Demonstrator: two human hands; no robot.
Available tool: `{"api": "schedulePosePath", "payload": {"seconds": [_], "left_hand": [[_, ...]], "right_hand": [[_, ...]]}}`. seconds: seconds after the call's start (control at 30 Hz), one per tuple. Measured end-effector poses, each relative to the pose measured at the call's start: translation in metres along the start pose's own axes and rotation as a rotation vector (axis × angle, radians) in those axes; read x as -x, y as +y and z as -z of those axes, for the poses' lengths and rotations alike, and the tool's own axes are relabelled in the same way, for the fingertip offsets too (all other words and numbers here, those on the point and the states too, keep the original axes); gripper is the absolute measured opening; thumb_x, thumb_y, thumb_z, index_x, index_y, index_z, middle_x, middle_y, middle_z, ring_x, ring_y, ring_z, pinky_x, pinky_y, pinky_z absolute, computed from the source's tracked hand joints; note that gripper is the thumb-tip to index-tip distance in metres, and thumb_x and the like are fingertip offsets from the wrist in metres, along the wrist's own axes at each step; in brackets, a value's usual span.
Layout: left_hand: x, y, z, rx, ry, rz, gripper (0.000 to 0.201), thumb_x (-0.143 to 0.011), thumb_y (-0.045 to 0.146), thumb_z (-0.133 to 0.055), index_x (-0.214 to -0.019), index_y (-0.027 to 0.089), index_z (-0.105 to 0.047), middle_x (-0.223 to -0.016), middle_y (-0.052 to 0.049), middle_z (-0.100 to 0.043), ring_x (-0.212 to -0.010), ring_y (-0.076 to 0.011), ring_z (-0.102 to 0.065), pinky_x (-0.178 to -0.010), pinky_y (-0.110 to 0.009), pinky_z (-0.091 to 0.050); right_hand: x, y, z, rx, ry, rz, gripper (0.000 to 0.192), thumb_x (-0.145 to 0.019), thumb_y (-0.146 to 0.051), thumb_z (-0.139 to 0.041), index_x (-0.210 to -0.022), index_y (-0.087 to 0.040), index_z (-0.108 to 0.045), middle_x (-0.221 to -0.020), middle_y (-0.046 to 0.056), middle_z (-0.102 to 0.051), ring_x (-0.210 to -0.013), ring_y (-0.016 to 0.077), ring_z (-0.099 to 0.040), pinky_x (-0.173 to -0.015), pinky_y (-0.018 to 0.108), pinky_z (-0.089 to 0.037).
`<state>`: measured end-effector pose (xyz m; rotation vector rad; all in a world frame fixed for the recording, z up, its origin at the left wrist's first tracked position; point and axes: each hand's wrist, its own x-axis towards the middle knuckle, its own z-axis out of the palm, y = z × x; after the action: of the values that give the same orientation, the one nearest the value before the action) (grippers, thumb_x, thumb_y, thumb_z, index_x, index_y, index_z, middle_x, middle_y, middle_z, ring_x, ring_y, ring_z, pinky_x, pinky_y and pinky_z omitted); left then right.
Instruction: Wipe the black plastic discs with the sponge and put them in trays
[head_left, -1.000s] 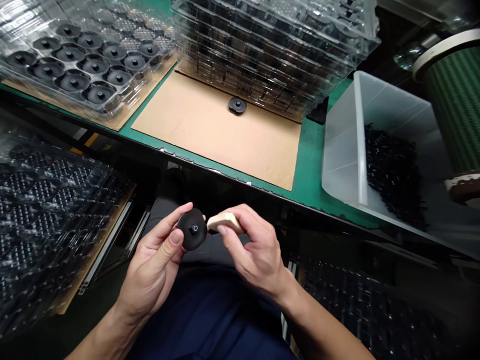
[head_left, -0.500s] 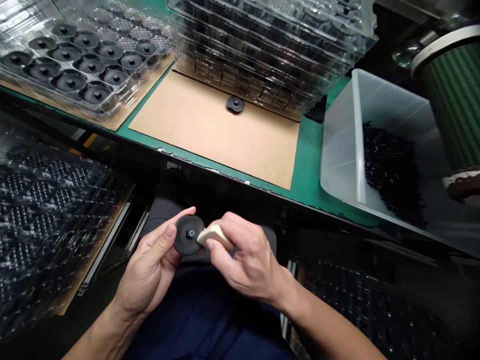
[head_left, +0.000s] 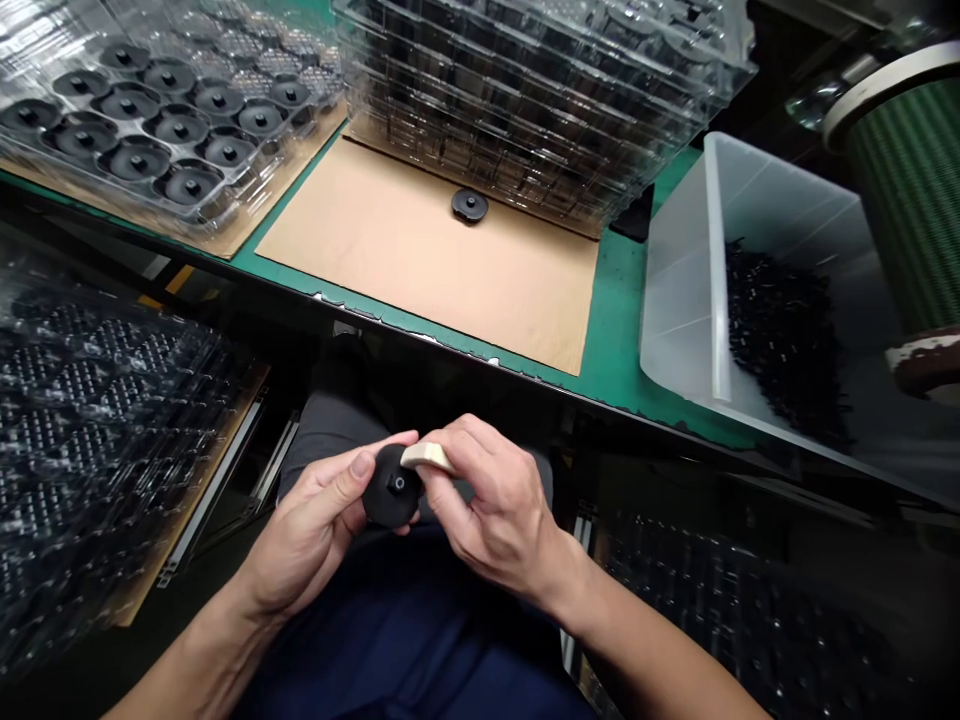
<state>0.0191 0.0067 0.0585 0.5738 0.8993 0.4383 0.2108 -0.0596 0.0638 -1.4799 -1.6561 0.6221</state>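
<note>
My left hand (head_left: pixel 322 520) grips a round black disc (head_left: pixel 388 505) by its left edge, thumb on the face and fingers behind. A small stub with a light ring at its tip stands up from the disc's middle. In my right hand (head_left: pixel 495 510) a cream-coloured block-like piece (head_left: pixel 427 456) is pinched between thumb and fingers. Its tip lies against or just over the disc's upper right edge; I cannot tell if it touches. Both hands are held over my lap, in front of the bench edge. Part of the cream piece is hidden by my fingers.
A similar black part (head_left: pixel 469 205) lies on the cardboard sheet (head_left: pixel 420 270) on the green bench. Clear trays of black discs (head_left: pixel 131 158) stand left, stacked clear trays (head_left: pixel 525 110) behind. On the right are a plastic bin (head_left: pixel 718 270) of small black pieces and a green cylinder (head_left: pixel 900 200).
The disc has shifted slightly right and down in my left hand and turned a little. The cream piece has moved from its right side to the upper right edge.
</note>
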Motion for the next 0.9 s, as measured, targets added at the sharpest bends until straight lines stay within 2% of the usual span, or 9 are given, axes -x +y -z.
{"api": "schedulePosePath", "payload": {"seconds": [0.07, 0.13, 0.27, 0.4, 0.53, 0.63, 0.7, 0.77, 0.9], "left_hand": [[0.000, 0.001, 0.002, -0.021, -0.116, 0.054, 0.038, -0.097, 0.048, -0.073, -0.109, 0.015, -0.084, -0.094, -0.013, -0.075, -0.077, -0.0200, -0.069, -0.067, -0.027, -0.063], [0.000, 0.003, 0.004, -0.009, -0.169, 0.077, 0.038, -0.098, 0.049, -0.070, -0.095, 0.013, -0.084, -0.084, -0.011, -0.073, -0.072, -0.0186, -0.068, -0.067, -0.026, -0.063], [0.000, 0.004, 0.009, 0.009, -0.141, 0.084, 0.034, -0.098, 0.046, -0.072, -0.101, 0.014, -0.084, -0.089, -0.011, -0.074, -0.072, -0.0178, -0.068, -0.066, -0.026, -0.063], [-0.001, 0.002, 0.009, 0.021, -0.187, 0.132, 0.036, -0.097, 0.048, -0.073, -0.096, 0.014, -0.085, -0.085, -0.012, -0.074, -0.070, -0.0188, -0.068, -0.064, -0.027, -0.063], [0.000, 0.002, 0.005, 0.043, 0.023, -0.069, 0.041, -0.093, 0.048, -0.078, -0.124, 0.021, -0.082, -0.108, -0.012, -0.078, -0.098, -0.0210, -0.074, -0.087, -0.024, -0.064], [0.001, 0.002, 0.005, 0.007, 0.113, -0.125, 0.045, -0.093, 0.049, -0.078, -0.130, 0.023, -0.079, -0.114, -0.012, -0.078, -0.111, -0.0218, -0.072, -0.097, -0.022, -0.060], [0.000, 0.002, 0.007, -0.043, 0.055, -0.064, 0.044, -0.094, 0.050, -0.077, -0.128, 0.021, -0.080, -0.112, -0.013, -0.077, -0.108, -0.0227, -0.072, -0.091, -0.023, -0.062], [-0.001, 0.001, 0.010, -0.087, -0.045, 0.025, 0.041, -0.097, 0.050, -0.073, -0.121, 0.018, -0.083, -0.103, -0.013, -0.076, -0.092, -0.0206, -0.070, -0.077, -0.025, -0.064], [-0.003, -0.001, 0.010, 0.005, -0.178, 0.193, 0.042, -0.098, 0.053, -0.071, -0.094, 0.013, -0.084, -0.077, -0.011, -0.069, -0.064, -0.0169, -0.063, -0.057, -0.027, -0.061]], "right_hand": [[-0.003, 0.003, 0.004, 0.059, -0.020, 0.180, 0.019, -0.105, -0.014, -0.054, -0.114, -0.014, -0.071, -0.102, 0.009, -0.069, -0.084, 0.0188, -0.057, -0.075, 0.036, -0.048], [-0.005, 0.006, 0.007, 0.085, -0.039, 0.284, 0.022, -0.105, -0.015, -0.054, -0.119, -0.014, -0.071, -0.105, 0.010, -0.071, -0.083, 0.0198, -0.056, -0.073, 0.037, -0.048], [-0.005, 0.007, 0.008, 0.087, -0.019, 0.197, 0.022, -0.104, -0.013, -0.054, -0.119, -0.015, -0.071, -0.105, 0.009, -0.071, -0.085, 0.0197, -0.057, -0.075, 0.037, -0.050], [-0.004, 0.001, 0.004, 0.148, -0.024, 0.252, 0.020, -0.103, -0.016, -0.055, -0.115, -0.015, -0.072, -0.104, 0.009, -0.071, -0.088, 0.0214, -0.057, -0.077, 0.040, -0.049], [-0.002, -0.005, -0.004, 0.092, 0.062, 0.067, 0.013, -0.102, -0.016, -0.056, -0.102, -0.014, -0.069, -0.087, 0.007, -0.065, -0.079, 0.0191, -0.053, -0.073, 0.038, -0.045], [0.003, -0.007, -0.009, -0.005, 0.037, -0.011, 0.013, -0.100, -0.014, -0.055, -0.094, -0.015, -0.067, -0.077, 0.004, -0.058, -0.070, 0.0167, -0.049, -0.067, 0.036, -0.040], [0.004, -0.005, -0.009, 0.047, 0.018, -0.011, 0.014, -0.100, -0.014, -0.055, -0.094, -0.015, -0.068, -0.081, 0.005, -0.060, -0.073, 0.0176, -0.050, -0.070, 0.037, -0.040], [0.003, -0.003, -0.006, 0.127, 0.004, 0.035, 0.015, -0.102, -0.015, -0.055, -0.100, -0.014, -0.069, -0.090, 0.008, -0.065, -0.079, 0.0192, -0.052, -0.073, 0.039, -0.040], [-0.005, 0.001, 0.001, 0.138, -0.083, 0.293, 0.023, -0.108, -0.020, -0.049, -0.117, -0.016, -0.070, -0.104, 0.008, -0.071, -0.085, 0.0214, -0.055, -0.075, 0.041, -0.040]]}}
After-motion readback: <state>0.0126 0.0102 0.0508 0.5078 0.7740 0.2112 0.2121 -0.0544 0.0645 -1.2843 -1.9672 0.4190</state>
